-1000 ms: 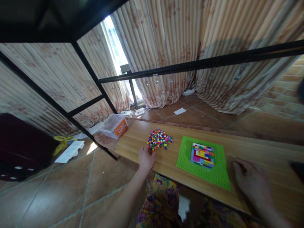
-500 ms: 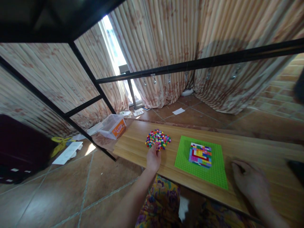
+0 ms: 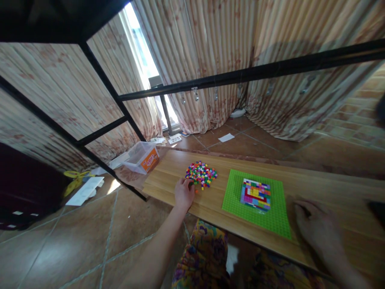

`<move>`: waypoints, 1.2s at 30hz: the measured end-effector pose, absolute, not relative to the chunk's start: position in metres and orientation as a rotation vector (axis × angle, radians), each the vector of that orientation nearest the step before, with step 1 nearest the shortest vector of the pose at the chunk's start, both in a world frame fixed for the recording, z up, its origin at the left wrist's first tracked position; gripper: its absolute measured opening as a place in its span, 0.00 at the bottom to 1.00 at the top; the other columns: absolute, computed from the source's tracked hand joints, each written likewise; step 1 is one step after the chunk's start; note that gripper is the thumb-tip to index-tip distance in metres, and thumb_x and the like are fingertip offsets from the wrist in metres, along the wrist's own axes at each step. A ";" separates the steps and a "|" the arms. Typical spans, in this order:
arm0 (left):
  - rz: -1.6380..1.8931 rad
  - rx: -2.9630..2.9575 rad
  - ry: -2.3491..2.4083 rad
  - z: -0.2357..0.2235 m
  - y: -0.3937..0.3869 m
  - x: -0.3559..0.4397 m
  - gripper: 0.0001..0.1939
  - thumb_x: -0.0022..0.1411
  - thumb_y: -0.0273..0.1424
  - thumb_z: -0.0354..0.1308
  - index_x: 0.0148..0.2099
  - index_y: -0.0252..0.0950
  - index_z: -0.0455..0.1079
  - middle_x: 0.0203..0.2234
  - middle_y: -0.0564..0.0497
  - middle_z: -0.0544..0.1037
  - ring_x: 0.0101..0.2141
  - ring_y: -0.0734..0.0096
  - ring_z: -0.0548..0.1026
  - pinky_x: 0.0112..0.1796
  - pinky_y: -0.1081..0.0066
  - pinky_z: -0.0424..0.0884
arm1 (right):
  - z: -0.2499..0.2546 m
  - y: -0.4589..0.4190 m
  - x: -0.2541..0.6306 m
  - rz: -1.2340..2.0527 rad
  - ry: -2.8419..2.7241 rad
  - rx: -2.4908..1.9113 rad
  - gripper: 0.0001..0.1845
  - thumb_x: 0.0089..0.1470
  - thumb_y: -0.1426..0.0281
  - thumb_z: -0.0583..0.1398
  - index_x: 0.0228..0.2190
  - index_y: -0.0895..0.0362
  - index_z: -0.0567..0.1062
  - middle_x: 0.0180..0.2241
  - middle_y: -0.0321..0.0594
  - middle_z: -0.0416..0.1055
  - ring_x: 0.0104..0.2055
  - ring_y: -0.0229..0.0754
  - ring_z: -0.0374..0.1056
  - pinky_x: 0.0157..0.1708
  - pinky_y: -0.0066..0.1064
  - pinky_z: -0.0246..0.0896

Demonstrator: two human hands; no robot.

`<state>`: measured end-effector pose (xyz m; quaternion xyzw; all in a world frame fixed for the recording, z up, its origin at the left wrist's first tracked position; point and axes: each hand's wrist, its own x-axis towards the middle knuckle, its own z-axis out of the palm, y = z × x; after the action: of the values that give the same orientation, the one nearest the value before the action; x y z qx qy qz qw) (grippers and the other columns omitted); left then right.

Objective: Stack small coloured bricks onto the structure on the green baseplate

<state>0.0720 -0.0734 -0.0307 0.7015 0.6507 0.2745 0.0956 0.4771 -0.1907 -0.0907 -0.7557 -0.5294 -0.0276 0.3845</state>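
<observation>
A heap of small colourful building bricks point(image 3: 202, 173) lies on the wooden table point(image 3: 168, 164). At its near left edge is my left hand point(image 3: 184, 194), fingers curled together among the nearest bricks; what they pinch, if anything, is hidden. One orange brick point(image 3: 196, 191) lies just right of my fingertips, apart from the heap. To the right is a green baseplate point(image 3: 233, 200), bearing a square, layered build of multicoloured bricks point(image 3: 255, 194). My right hand point(image 3: 315, 224) rests on the table beyond the plate's right edge, fingers bent inward and closed; their inside cannot be seen.
A clear plastic box point(image 3: 141, 156) with an orange label stands past the table's left end. Black metal bars point(image 3: 228, 78) cross in front of the curtains. A dark object point(image 3: 377, 210) lies at the table's right. My patterned clothing point(image 3: 204, 253) is below the front edge.
My left hand reached right to the heap's front, then drew back left to its near left edge. An orange brick now lies apart from the heap. My right hand has stayed put.
</observation>
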 end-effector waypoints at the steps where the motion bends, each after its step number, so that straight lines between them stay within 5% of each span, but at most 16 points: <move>1: 0.770 2.104 1.935 -0.030 -0.072 0.074 0.10 0.62 0.27 0.55 0.43 0.37 0.75 0.42 0.40 0.76 0.45 0.60 0.73 0.48 0.64 0.69 | -0.089 -0.191 0.476 -0.109 -1.376 -1.942 0.16 0.55 0.57 0.51 0.31 0.47 0.76 0.40 0.49 0.76 0.45 0.61 0.70 0.49 0.53 0.62; 12: 0.428 2.342 1.994 -0.019 -0.069 0.076 0.12 0.65 0.26 0.48 0.46 0.36 0.72 0.42 0.43 0.76 0.47 0.59 0.73 0.48 0.64 0.68 | -0.075 -0.191 0.461 -0.309 -1.436 -1.988 0.16 0.58 0.66 0.52 0.34 0.57 0.79 0.39 0.48 0.77 0.41 0.48 0.69 0.47 0.43 0.64; 19: 0.764 2.132 1.951 -0.002 -0.080 0.088 0.13 0.62 0.23 0.49 0.46 0.35 0.71 0.39 0.45 0.76 0.41 0.60 0.74 0.44 0.62 0.70 | -0.076 -0.190 0.461 -0.271 -1.411 -1.986 0.15 0.59 0.67 0.53 0.35 0.58 0.79 0.40 0.47 0.77 0.42 0.48 0.68 0.47 0.43 0.63; 25: 0.865 2.165 1.557 0.012 -0.107 0.161 0.12 0.62 0.23 0.52 0.45 0.38 0.73 0.39 0.51 0.77 0.40 0.73 0.75 0.42 0.73 0.72 | -0.076 -0.190 0.461 -0.237 -1.388 -1.980 0.15 0.58 0.68 0.53 0.35 0.57 0.79 0.40 0.48 0.76 0.44 0.48 0.68 0.48 0.43 0.62; 29: 0.892 2.140 1.227 0.020 -0.119 0.212 0.13 0.61 0.20 0.52 0.44 0.36 0.74 0.37 0.48 0.77 0.37 0.71 0.76 0.41 0.71 0.73 | -0.072 -0.191 0.458 -0.229 -1.360 -1.960 0.14 0.58 0.69 0.53 0.33 0.58 0.79 0.39 0.48 0.76 0.42 0.48 0.68 0.48 0.42 0.62; 36: 0.598 2.373 1.366 0.028 -0.117 0.243 0.15 0.62 0.21 0.51 0.48 0.36 0.73 0.42 0.45 0.76 0.42 0.63 0.76 0.46 0.65 0.71 | -0.067 -0.191 0.455 -0.214 -1.337 -1.967 0.14 0.57 0.70 0.53 0.32 0.58 0.79 0.37 0.48 0.76 0.40 0.47 0.68 0.46 0.41 0.62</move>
<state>0.2434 -0.1167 0.0280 0.8346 0.4804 0.2102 0.1688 0.4555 -0.1905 -0.0675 -0.7660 -0.5207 -0.0835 0.3677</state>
